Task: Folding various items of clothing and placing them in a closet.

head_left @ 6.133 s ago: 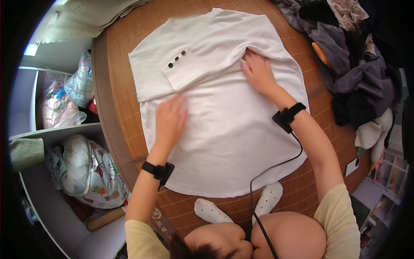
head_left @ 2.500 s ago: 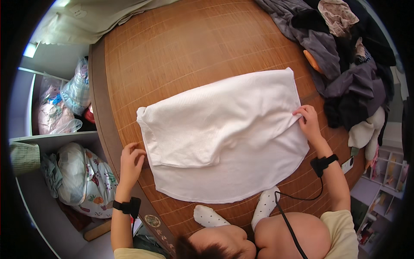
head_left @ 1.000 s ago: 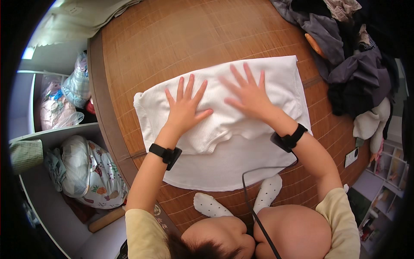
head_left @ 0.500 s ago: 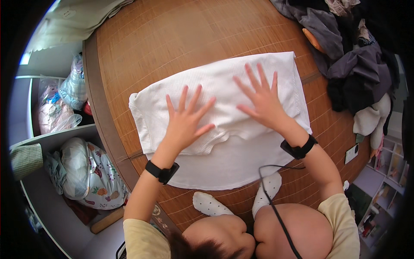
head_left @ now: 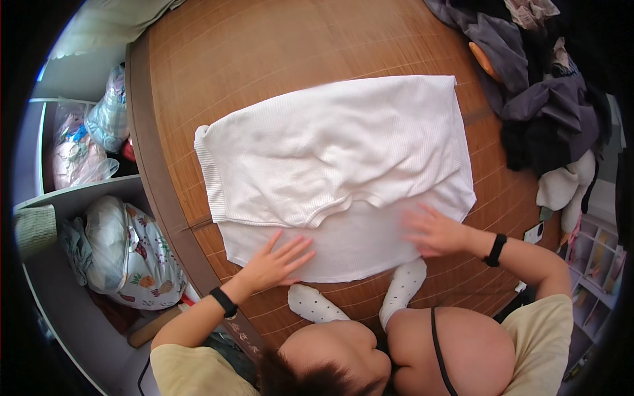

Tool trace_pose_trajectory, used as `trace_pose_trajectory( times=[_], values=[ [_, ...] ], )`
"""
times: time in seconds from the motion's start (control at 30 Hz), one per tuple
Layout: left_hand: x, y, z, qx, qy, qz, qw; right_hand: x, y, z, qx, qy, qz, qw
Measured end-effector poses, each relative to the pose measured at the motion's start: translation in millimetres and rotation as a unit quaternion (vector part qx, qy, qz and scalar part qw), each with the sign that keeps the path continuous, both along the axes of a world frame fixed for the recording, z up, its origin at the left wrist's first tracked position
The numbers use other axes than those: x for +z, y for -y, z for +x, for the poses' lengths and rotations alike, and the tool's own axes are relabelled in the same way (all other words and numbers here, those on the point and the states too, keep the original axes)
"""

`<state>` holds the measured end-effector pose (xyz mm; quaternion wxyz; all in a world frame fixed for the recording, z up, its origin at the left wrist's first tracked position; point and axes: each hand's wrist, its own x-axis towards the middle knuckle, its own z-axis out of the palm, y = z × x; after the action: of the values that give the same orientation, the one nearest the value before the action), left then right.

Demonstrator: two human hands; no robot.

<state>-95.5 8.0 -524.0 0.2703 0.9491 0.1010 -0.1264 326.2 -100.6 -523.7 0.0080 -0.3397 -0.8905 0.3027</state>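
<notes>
Shirt (head_left: 330, 145), white and partly folded, lies on the brown mat (head_left: 297, 39) just beyond both hands, long axis running left to right, right end slightly farther away. The left hand (head_left: 279, 261), spread and empty, is over its near left edge; the right hand (head_left: 436, 231), blurred, is over its near right, grip impossible to tell.

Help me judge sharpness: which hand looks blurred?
The right hand, over the white garment: it is smeared, whereas the left hand has clear outlines.
</notes>
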Motion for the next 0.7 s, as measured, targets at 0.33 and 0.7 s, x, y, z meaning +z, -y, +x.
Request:
trace_pose_trajectory(
  times=[0.33, 0.7],
  values=[
    [-41, 44, -34, 0.035, 0.071, 0.111, 0.991, -5, 44, 0, 0.033, 0.125, -0.089, 0.988],
    [-45, 37, -39, -0.037, 0.075, 0.204, 0.975, -33, 57, 8, 0.023, 0.087, 0.158, 0.983]
  ],
)
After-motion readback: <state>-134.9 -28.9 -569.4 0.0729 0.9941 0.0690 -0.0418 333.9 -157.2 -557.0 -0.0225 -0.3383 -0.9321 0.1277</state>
